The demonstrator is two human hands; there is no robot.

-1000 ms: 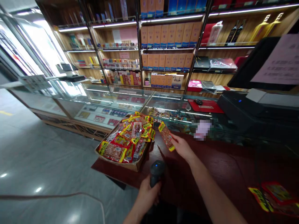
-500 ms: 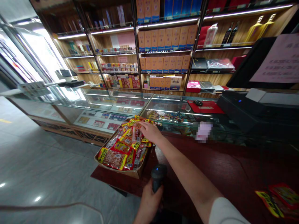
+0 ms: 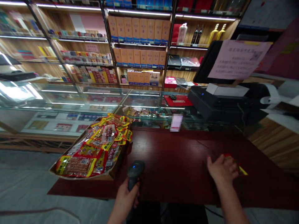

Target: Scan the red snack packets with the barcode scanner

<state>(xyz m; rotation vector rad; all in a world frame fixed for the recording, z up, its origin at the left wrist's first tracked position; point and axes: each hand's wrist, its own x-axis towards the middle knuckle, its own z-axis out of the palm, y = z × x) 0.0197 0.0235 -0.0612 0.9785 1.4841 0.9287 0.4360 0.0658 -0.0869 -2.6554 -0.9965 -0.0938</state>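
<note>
My left hand point(image 3: 126, 195) is wrapped round the handle of a dark barcode scanner point(image 3: 136, 168), held upright above the front of the table. On the right, my right hand point(image 3: 221, 170) lies over some snack packets point(image 3: 243, 170) on the table, its fingers spread. It covers most of them, so only red and yellow edges show; whether the fingertips touch them I cannot tell. To the left of the scanner, a cardboard box point(image 3: 113, 174) is filled with red and yellow snack packets point(image 3: 80, 166) in clear wrapping.
The dark red table point(image 3: 163, 155) adjoins a glass display counter point(image 3: 93, 95). Near its back edge lies a blurred-out pinkish card point(image 3: 176, 122). A monitor point(image 3: 203, 63) with a paper sheet stands at the back right, by a mouse point(image 3: 173, 97) on a red mat point(image 3: 183, 101).
My right hand has left the snack box and moved right to the packets on the table. My left hand still grips the scanner. The view has turned right.
</note>
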